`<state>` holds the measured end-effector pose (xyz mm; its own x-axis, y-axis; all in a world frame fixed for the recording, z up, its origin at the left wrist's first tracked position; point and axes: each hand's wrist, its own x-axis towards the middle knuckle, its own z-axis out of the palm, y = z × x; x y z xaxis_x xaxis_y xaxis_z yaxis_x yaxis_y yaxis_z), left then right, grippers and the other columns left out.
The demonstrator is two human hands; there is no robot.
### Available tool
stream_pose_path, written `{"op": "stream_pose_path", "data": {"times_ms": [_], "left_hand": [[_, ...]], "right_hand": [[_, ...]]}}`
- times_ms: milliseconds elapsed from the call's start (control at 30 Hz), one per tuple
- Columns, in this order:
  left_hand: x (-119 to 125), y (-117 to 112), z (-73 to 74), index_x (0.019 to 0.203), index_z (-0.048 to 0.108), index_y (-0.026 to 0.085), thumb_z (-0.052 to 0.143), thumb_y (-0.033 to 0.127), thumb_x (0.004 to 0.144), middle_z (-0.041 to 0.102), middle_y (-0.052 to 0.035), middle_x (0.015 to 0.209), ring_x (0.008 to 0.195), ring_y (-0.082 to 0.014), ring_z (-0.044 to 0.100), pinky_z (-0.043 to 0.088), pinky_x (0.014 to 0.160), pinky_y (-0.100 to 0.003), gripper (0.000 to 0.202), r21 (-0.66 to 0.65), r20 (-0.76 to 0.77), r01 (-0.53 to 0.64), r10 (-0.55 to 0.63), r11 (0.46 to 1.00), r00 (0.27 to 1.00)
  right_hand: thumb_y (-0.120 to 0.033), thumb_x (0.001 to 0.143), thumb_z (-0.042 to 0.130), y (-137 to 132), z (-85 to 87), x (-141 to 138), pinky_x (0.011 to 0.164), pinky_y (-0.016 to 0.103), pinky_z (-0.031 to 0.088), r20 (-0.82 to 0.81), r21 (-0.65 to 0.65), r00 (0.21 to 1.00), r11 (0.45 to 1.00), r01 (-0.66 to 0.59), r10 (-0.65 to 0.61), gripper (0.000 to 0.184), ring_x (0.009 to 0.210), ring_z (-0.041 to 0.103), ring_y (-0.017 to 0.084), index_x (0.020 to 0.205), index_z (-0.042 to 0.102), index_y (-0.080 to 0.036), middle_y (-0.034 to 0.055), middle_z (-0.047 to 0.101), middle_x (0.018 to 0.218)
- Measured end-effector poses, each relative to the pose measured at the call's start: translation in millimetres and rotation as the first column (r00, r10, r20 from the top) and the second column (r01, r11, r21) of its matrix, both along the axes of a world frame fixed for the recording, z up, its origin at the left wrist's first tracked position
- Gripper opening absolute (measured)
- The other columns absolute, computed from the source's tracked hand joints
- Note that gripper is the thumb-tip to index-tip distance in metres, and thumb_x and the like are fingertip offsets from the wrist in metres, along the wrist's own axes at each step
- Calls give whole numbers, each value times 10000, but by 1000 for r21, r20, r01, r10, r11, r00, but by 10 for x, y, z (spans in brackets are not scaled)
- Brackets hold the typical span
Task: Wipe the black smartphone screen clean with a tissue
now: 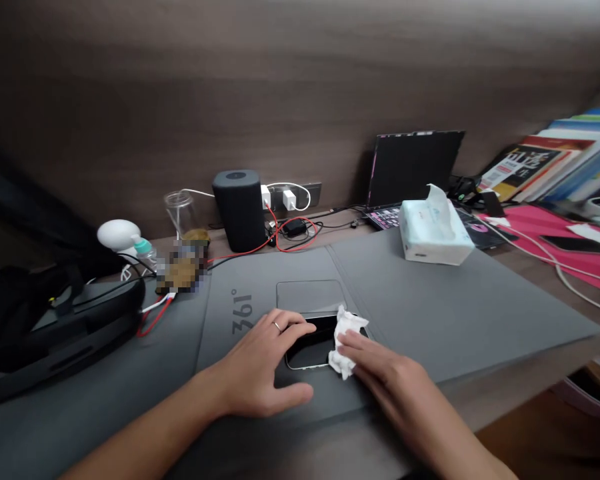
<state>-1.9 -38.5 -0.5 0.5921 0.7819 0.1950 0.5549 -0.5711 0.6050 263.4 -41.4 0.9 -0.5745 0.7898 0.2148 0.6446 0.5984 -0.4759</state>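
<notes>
A phone (310, 348) with a dark screen lies flat on the grey desk mat (480, 313). My left hand (263, 363), a ring on one finger, is at the phone's left end; its fingertips reach over the upper edge and the thumb is stretched out apart below. Under my right hand (387, 367) a crumpled white tissue (345, 340) is pressed onto the phone's right part, covering it. Just beyond the phone lies a clear, thin rectangular sheet (310, 295), flat on the mat.
Behind are a tissue pack (435, 230), an open laptop (415, 170), a dark speaker (239, 210) and tangled cables (300, 233). A glass jar (180, 210) and pump bottle (144, 250) stand left, near a black bag-like item (80, 340). Books (545, 160) lean at right.
</notes>
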Motion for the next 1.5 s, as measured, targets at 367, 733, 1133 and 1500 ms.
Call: {"op": "stream_pose_path", "data": {"times_ms": [367,733,1133,1500], "left_hand": [[-43,34,3,1383,426,197,331,241,951,492,-102,1347,1239,-253,424,361,1077,-457,445,-3,145,-69,69,998,987],[-59,1,2,1366,433,187,300,243,945,504,-110,1345,1251,-269,437,343,1093,-475,445,-33,130,-94,98,995,987],[-42,10,42,1384,427,181,301,224,956,511,-99,1340,1196,-251,464,379,1052,-464,448,-58,134,-128,135,990,982],[-55,17,63,1392,425,174,327,274,913,549,-122,1276,1107,-278,511,433,973,-487,499,18,168,-116,112,993,979]], "right_hand": [[-91,933,484,220,217,-576,936,352,541,44,-23,991,992,-124,125,316,1115,674,233,1083,722,-235,78,709,1215],[-88,926,481,-39,128,-376,996,314,527,-40,-82,975,972,-221,218,349,1197,628,204,1189,682,-199,77,687,1270],[-293,1013,396,138,64,85,1071,446,464,227,16,974,1000,12,-15,408,1321,498,246,1371,569,-206,80,527,1444],[-51,915,452,55,52,-847,1079,465,478,73,-44,966,969,-244,247,501,1385,436,266,1396,526,-167,146,482,1491]]}}
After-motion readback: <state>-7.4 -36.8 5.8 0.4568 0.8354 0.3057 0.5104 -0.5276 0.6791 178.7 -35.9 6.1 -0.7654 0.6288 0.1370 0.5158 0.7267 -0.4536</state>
